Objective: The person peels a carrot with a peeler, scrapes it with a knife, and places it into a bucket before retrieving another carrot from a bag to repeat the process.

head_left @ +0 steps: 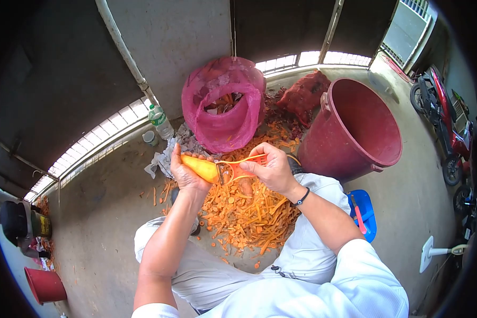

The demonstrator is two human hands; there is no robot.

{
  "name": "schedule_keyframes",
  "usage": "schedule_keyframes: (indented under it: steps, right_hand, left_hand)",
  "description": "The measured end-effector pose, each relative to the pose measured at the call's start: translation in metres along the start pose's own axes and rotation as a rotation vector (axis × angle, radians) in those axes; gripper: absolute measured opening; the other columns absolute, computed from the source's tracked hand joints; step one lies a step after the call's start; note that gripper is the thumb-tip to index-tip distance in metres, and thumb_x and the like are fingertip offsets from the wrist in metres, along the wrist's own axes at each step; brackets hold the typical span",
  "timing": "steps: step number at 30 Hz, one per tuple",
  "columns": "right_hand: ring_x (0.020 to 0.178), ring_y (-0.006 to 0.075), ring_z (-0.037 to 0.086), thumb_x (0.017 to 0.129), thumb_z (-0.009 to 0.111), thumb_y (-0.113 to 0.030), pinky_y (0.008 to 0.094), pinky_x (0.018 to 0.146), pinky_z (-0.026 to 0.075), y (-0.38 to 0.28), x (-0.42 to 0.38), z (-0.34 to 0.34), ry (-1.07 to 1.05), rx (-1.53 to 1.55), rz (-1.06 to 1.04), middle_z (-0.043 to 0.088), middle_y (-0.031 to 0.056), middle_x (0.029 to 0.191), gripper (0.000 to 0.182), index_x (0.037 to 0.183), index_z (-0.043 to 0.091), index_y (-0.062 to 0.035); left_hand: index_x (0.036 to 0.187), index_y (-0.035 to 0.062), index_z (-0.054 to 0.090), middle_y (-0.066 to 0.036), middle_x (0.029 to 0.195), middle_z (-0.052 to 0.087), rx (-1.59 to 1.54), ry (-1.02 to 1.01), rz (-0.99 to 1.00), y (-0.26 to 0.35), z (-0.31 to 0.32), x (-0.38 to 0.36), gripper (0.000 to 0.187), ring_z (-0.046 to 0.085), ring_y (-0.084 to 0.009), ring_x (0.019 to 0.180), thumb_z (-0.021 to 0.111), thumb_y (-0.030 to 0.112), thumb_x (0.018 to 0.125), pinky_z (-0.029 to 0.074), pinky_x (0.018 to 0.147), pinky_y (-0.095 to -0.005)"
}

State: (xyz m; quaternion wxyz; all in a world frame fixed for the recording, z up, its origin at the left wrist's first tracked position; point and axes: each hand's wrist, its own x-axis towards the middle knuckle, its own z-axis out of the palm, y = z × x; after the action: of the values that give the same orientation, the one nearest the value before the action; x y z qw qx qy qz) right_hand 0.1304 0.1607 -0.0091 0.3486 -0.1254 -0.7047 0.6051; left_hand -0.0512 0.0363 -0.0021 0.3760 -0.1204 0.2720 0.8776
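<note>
A carrot point(200, 168), bright orange-yellow and largely peeled, lies in my left hand point(188, 177), whose fingers wrap round its far side. My right hand point(273, 168) grips an orange peeler point(241, 169). The peeler's blade is at the thick end of the carrot, and a thin strip of peel loops out from there toward my right fingers. Below both hands a heap of carrot peelings point(249, 217) with cut ends covers the floor between my legs.
A pink mesh sack point(222, 127) holding scraps stands ahead, beside a red mesh bag point(305, 98). To the right is a big red bin point(350, 130). A blue tray point(370, 220) with a pink-handled tool sits by my right knee. A plastic bottle point(160, 123) and cup point(150, 138) stand by the gate.
</note>
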Motion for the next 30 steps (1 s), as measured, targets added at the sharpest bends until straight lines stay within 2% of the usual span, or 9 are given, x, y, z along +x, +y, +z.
schedule_keyframes:
  steps: [3, 6, 10, 14, 16, 18, 20, 23, 30]
  right_hand:
    - [0.078, 0.0086, 0.069, 0.091, 0.08, -0.01, 0.0216, 0.066, 0.055, 0.007, 0.01, -0.015, 0.06, 0.026, 0.241, 0.071, 0.0053, 0.089, 0.021, 0.097, 0.062, -0.0013]
    - [0.077, 0.0091, 0.068, 0.091, 0.08, -0.01, 0.0211, 0.064, 0.054, -0.005, 0.01, -0.028, 0.069, 0.181, 0.402, 0.071, 0.0066, 0.089, 0.022, 0.096, 0.061, -0.0009]
    - [0.07, 0.0053, 0.065, 0.09, 0.081, -0.011, 0.0194, 0.06, 0.051, -0.027, -0.007, -0.01, -0.013, 0.289, 0.334, 0.07, 0.0029, 0.083, 0.023, 0.098, 0.062, -0.001]
    - [0.071, 0.0089, 0.067, 0.088, 0.082, -0.01, 0.0251, 0.062, 0.054, 0.011, 0.008, -0.024, 0.03, -0.029, 0.422, 0.07, 0.0029, 0.079, 0.025, 0.099, 0.062, -0.0001]
    - [0.075, 0.0113, 0.069, 0.088, 0.082, -0.008, 0.0265, 0.066, 0.057, 0.033, 0.012, -0.041, 0.07, -0.069, 0.45, 0.071, 0.0054, 0.083, 0.024, 0.099, 0.062, -0.0002]
    - [0.078, 0.0116, 0.07, 0.088, 0.081, -0.007, 0.0256, 0.069, 0.057, 0.016, 0.014, -0.045, 0.169, 0.226, 0.433, 0.072, 0.0071, 0.088, 0.022, 0.099, 0.063, -0.0007]
    - [0.077, 0.0095, 0.068, 0.089, 0.081, -0.008, 0.0238, 0.064, 0.053, -0.019, 0.015, -0.055, 0.203, 0.116, 0.324, 0.071, 0.0054, 0.088, 0.021, 0.099, 0.064, -0.0017]
    - [0.066, 0.0032, 0.061, 0.092, 0.077, -0.012, 0.0182, 0.047, 0.043, -0.049, 0.009, -0.101, 0.296, -0.007, 0.165, 0.069, 0.0013, 0.086, 0.017, 0.104, 0.067, -0.0054]
    - [0.053, 0.0026, 0.049, 0.096, 0.074, -0.018, 0.0185, 0.042, 0.036, -0.017, -0.163, -0.219, 0.819, -0.229, 0.3, 0.061, -0.0028, 0.075, 0.014, 0.098, 0.066, -0.0076]
  left_hand:
    - [0.067, 0.0177, 0.051, -0.001, 0.059, 0.051, 0.006, -0.04, 0.018, 0.01, 0.002, 0.0, 0.041, 0.054, -0.0191, 0.057, 0.071, 0.045, 0.088, 0.049, 0.06, -0.0416]
    - [0.067, 0.0164, 0.051, 0.0, 0.058, 0.051, -0.058, -0.215, -0.041, 0.02, 0.007, 0.001, 0.038, 0.054, -0.016, 0.056, 0.071, 0.039, 0.089, 0.049, 0.058, -0.037]
    - [0.068, 0.0156, 0.052, 0.0, 0.061, 0.052, -0.032, -0.117, 0.035, 0.008, 0.007, -0.002, 0.032, 0.053, -0.0163, 0.055, 0.069, 0.033, 0.088, 0.048, 0.058, -0.0356]
    - [0.071, 0.0142, 0.052, 0.001, 0.062, 0.05, 0.013, -0.233, -0.007, 0.008, 0.008, -0.012, 0.028, 0.05, -0.0148, 0.056, 0.069, 0.03, 0.087, 0.045, 0.057, -0.0341]
    - [0.073, 0.0129, 0.053, 0.001, 0.063, 0.049, -0.132, -0.474, -0.144, 0.024, 0.007, -0.009, 0.027, 0.047, -0.0146, 0.057, 0.068, 0.03, 0.087, 0.045, 0.059, -0.0347]
    - [0.077, 0.0113, 0.054, 0.001, 0.064, 0.049, -0.177, -0.456, -0.153, 0.024, 0.011, -0.008, 0.026, 0.046, -0.0138, 0.058, 0.068, 0.03, 0.087, 0.044, 0.059, -0.0334]
    - [0.081, 0.0096, 0.057, 0.001, 0.064, 0.049, -0.114, -0.255, -0.09, 0.014, 0.016, -0.013, 0.026, 0.046, -0.0126, 0.058, 0.068, 0.032, 0.087, 0.042, 0.056, -0.0302]
    - [0.091, 0.0086, 0.061, 0.003, 0.065, 0.049, -0.01, -0.239, -0.17, 0.015, 0.008, -0.009, 0.03, 0.046, -0.0127, 0.056, 0.069, 0.037, 0.088, 0.038, 0.052, -0.0287]
    - [0.101, 0.0103, 0.061, 0.002, 0.069, 0.056, 0.212, -0.181, -0.301, 0.019, -0.009, 0.006, 0.056, 0.055, -0.013, 0.054, 0.064, 0.066, 0.093, 0.044, 0.048, -0.0293]
